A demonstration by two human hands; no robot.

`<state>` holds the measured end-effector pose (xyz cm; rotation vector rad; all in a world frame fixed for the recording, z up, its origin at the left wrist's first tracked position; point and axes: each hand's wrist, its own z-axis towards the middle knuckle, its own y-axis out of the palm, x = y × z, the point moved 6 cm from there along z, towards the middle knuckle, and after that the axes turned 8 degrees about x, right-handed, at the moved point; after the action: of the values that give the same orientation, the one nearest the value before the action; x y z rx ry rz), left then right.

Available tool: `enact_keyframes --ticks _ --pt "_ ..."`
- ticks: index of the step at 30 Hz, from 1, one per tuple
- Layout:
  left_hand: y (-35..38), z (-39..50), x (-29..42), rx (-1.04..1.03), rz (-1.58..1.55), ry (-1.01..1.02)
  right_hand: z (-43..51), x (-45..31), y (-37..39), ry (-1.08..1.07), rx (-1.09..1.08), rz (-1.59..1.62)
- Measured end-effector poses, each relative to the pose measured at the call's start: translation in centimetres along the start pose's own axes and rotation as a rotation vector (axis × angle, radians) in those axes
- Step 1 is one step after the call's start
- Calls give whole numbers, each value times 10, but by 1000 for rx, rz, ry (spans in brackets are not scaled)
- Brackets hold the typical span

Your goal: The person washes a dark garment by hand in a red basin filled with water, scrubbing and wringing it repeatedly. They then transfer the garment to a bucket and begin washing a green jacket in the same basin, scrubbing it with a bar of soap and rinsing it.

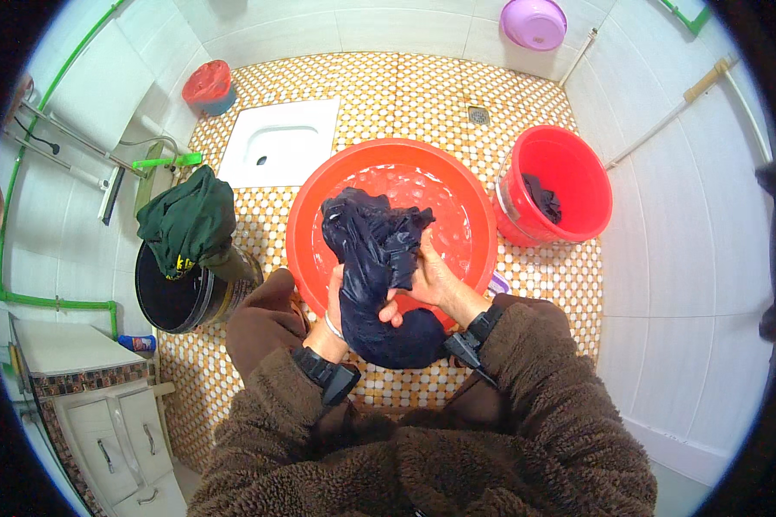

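Note:
A wet dark navy garment (375,258) is held up in both hands over the near side of a wide red plastic basin (301,226). My left hand (334,309) grips its left side, the fingers mostly hidden under the cloth. On the other side my right hand (434,278) holds the bunched fabric, with fingertips showing near the middle. The lower part of the garment hangs in a thick fold over the basin's near rim. Shallow water (414,187) with bubbles or foam lies in the basin. Each wrist wears a black strap with a device.
Right of the basin stands a red bucket (575,174) with dark cloth (542,197) inside. At left a dark green garment (191,220) drapes over a black bucket (168,291). Behind are a white squat toilet (233,145), a lined bin (216,97) and a floor drain (478,116).

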<state>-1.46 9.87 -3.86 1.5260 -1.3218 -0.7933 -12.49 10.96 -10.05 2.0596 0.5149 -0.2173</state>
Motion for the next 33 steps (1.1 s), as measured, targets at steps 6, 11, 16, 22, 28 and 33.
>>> enact_keyframes --ticks 6,11,16,22,28,33 --pt "-1 3 -51 -101 -164 -288 -17 -28 39 38 -204 274" --pt "-21 17 -48 137 86 -299 -10 -53 34 -232 -2 -153" --pt "-59 31 -23 526 722 -82 5 -60 21 -718 297 -847" --pt "-62 40 0 519 1039 466 13 -51 8 -733 579 -1291" --pt "-46 19 -2 366 990 310 25 -39 -5 -533 680 -1390" --pt "-30 12 -5 348 1078 300 31 -29 0 -489 598 -1546"
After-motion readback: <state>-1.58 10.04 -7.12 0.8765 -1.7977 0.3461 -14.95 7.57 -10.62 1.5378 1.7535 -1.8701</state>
